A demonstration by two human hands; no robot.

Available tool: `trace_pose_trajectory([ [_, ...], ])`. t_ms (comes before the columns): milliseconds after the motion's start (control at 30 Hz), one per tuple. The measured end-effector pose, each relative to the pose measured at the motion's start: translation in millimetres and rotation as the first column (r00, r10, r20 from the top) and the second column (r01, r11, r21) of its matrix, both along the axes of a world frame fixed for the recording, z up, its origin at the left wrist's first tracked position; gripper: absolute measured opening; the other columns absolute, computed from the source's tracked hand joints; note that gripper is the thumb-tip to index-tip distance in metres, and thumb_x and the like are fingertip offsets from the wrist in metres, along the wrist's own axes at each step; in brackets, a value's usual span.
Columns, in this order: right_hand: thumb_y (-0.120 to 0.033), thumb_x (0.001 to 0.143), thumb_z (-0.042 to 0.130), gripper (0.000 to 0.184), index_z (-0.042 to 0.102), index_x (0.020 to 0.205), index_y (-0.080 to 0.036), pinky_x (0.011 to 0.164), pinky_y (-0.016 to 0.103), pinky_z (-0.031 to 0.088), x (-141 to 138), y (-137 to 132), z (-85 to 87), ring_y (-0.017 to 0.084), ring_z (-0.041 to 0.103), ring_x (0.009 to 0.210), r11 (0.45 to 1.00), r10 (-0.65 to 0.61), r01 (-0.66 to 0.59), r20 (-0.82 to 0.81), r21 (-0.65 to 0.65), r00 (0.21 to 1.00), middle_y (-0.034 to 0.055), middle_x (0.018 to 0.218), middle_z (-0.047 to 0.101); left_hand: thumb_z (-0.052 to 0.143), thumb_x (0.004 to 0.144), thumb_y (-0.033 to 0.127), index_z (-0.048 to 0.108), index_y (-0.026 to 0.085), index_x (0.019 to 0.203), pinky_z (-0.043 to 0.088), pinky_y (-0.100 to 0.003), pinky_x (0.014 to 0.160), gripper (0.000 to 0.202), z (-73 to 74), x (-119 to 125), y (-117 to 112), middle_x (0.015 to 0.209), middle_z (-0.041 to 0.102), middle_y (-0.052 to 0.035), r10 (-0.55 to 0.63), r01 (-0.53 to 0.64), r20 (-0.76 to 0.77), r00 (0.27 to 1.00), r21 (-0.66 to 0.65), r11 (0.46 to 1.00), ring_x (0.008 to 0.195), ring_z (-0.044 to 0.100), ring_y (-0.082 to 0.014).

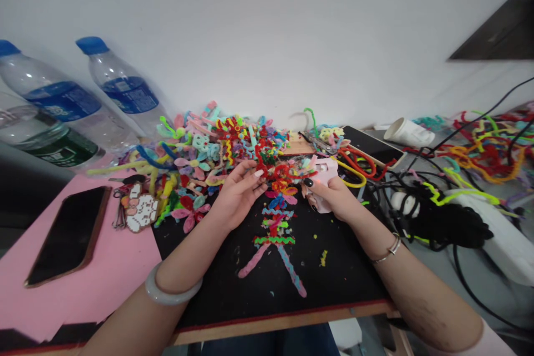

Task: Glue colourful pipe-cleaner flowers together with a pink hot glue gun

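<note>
My left hand (pixel 237 189) lies palm up on the black mat (pixel 233 283), its fingertips pinching the red top of a pipe-cleaner figure (pixel 277 222) made of wavy coloured strips with pink and blue legs. My right hand (pixel 334 197) grips a pink glue gun (pixel 325 175) with its nozzle pointed at the red piece. A heap of coloured pipe-cleaner shapes (pixel 217 147) lies just behind both hands.
A phone (pixel 69 233) rests on pink paper (pixel 104 283) at left, beside scissors and a beaded charm (pixel 139 211). Three water bottles (pixel 120 94) stand at back left. A tipped paper cup (pixel 409 133), black cables (pixel 442 217) and more pipe cleaners (pixel 488 150) crowd the right.
</note>
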State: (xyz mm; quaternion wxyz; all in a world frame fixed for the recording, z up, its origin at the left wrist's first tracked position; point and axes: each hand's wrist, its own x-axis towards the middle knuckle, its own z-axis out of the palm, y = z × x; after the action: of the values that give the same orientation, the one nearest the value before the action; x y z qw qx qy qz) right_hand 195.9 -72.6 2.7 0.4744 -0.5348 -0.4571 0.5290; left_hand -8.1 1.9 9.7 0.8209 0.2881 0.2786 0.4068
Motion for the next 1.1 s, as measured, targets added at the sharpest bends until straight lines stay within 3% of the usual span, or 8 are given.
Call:
trace_pose_trajectory([
  [1100, -0.049, 0.074, 0.063, 0.035, 0.052, 0.067, -0.016, 0.040, 0.023, 0.029, 1.4, 0.4, -3.4, 0.008, 0.040, 0.041, 1.000, 0.018, -0.018, 0.005, 0.016, 1.000, -0.0035, 0.050, 0.049, 0.069, 0.067, 0.009, 0.059, 0.018, 0.085, 0.048, -0.023, 0.067, 0.022, 4.0, 0.8, 0.9, 0.074, 0.061, 0.0034, 0.041, -0.040, 0.018, 0.999, -0.053, 0.998, 0.070, 0.060, -0.0088],
])
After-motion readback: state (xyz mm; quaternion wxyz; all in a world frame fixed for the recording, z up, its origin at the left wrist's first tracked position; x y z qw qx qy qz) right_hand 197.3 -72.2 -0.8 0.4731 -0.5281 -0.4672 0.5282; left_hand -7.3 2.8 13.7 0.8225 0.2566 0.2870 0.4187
